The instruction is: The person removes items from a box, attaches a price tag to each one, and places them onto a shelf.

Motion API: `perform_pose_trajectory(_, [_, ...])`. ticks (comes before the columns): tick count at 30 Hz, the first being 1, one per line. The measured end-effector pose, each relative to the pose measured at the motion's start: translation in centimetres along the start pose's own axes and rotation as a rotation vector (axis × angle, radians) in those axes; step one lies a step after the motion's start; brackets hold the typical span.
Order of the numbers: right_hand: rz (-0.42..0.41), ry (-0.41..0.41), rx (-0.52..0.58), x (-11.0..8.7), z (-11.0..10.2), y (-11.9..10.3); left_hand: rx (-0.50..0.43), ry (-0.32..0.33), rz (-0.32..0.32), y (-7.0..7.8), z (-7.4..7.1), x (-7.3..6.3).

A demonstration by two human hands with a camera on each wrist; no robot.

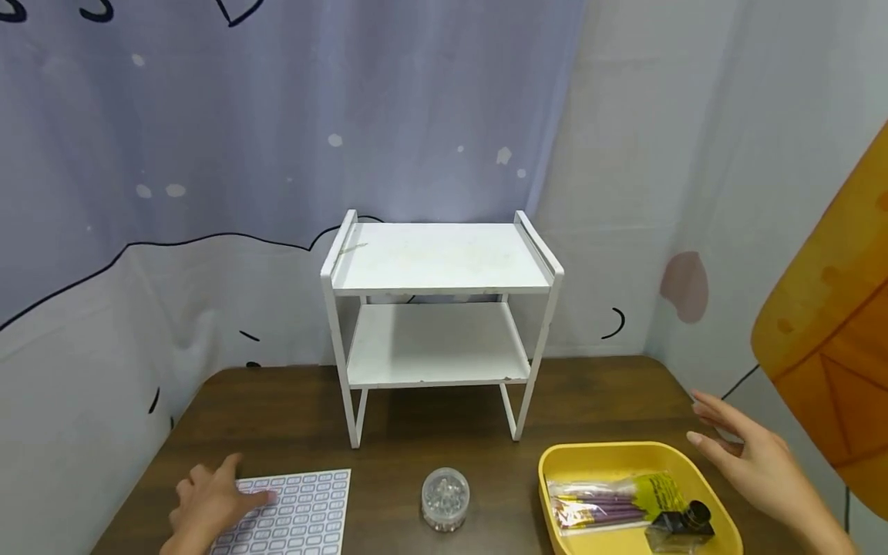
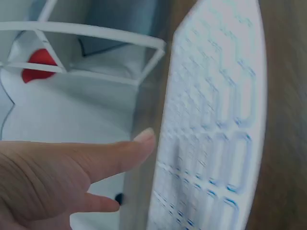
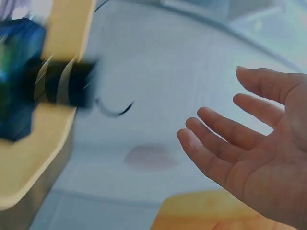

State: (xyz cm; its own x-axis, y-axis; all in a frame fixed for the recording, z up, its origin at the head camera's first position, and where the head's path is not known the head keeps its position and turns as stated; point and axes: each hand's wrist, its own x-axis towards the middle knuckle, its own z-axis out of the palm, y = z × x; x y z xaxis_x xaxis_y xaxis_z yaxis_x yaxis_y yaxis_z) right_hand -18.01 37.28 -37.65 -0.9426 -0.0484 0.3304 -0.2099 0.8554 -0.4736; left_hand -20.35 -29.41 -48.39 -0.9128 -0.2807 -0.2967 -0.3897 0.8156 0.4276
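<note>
Left hand [image 1: 211, 499], loosely spread, empty, hovered at the left edge of a label sheet [image 1: 305, 509] on the worktop [image 1: 388, 486]; contact unclear. Right hand [image 1: 759, 459], spread, empty, hung beside the yellow tray [image 1: 590, 456]. Packet [image 1: 603, 509] lettering was illegible.

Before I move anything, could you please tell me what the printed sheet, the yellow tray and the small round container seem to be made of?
Printed sheet: probably paper or thin card, matte, lying thin and flat.
Yellow tray: likely plastic, smooth with a faint sheen and rounded corners.
Round container: clear, shiny plastic or glass, I can't tell which; one sees into it.
</note>
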Motion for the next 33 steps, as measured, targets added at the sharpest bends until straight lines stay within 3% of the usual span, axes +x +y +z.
perform_pose_trajectory(4, [-0.131,0.055,0.060,0.5,0.2,-3.5,0.019,-0.009,-0.042,-0.7,0.4,0.5])
perform_pose_trajectory(10, [-0.264,-0.002,0.140,0.9,1.4,-7.8,0.061,-0.013,-0.062,-1.1,0.8,0.8])
perform_pose_trajectory(18, [-0.314,-0.085,0.168,0.5,4.3,-10.6,0.036,-0.045,-0.056,-1.0,0.5,0.8])
perform_pose_trajectory(23, [-0.312,-0.156,0.218,0.1,5.8,-11.9,-0.003,-0.107,-0.053,-0.6,0.4,1.0])
perform_pose_trajectory(28, [-0.302,-0.265,0.313,0.1,7.4,-13.0,-0.061,-0.106,0.010,-0.6,0.5,1.1])
perform_pose_trajectory(33, [-0.356,-0.316,0.375,0.0,9.0,-13.5,-0.139,-0.035,0.179,-0.6,0.1,0.8])
